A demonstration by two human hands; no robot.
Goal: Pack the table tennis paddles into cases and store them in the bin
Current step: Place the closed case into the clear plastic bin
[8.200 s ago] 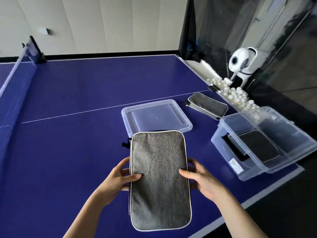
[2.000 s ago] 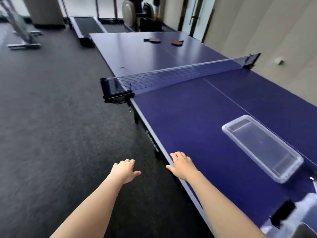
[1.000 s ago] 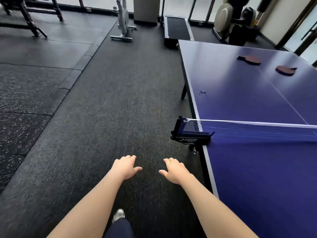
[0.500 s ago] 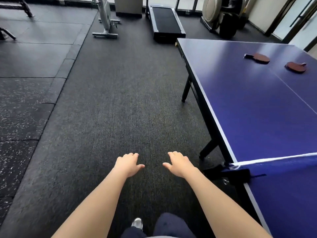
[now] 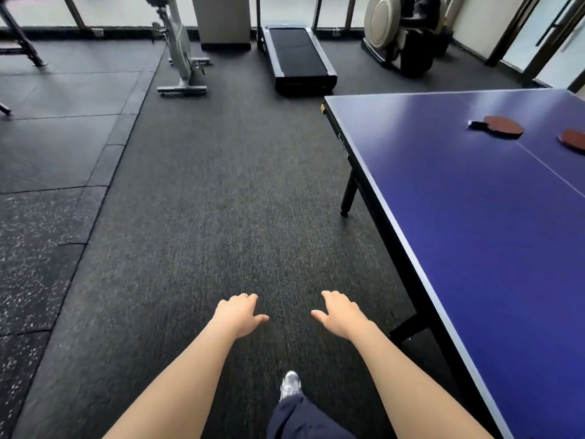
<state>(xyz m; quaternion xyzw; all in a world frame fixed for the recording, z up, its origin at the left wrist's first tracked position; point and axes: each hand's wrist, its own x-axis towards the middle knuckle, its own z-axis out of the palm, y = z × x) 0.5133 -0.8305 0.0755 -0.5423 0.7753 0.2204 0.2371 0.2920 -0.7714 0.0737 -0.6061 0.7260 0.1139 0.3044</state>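
Note:
Two red table tennis paddles lie on the blue table (image 5: 468,217) at the far right: one paddle (image 5: 503,124) with a dark handle pointing left, and a second paddle (image 5: 574,139) cut by the frame edge. My left hand (image 5: 235,313) and my right hand (image 5: 338,312) hang in front of me over the dark floor, palms down, fingers relaxed, holding nothing. Both hands are left of the table's long edge and well short of the paddles. No case or bin is in view.
I stand on dark carpet beside the table's side edge; its black legs (image 5: 348,198) reach the floor on my right. Ahead are a treadmill (image 5: 297,58), an exercise bike (image 5: 182,58) and a round machine (image 5: 399,36). My shoe (image 5: 289,384) shows below.
I have let go of the grey case and walked along the table's side past the net. The far end and the two paddles are now closer. Both hands stay empty.

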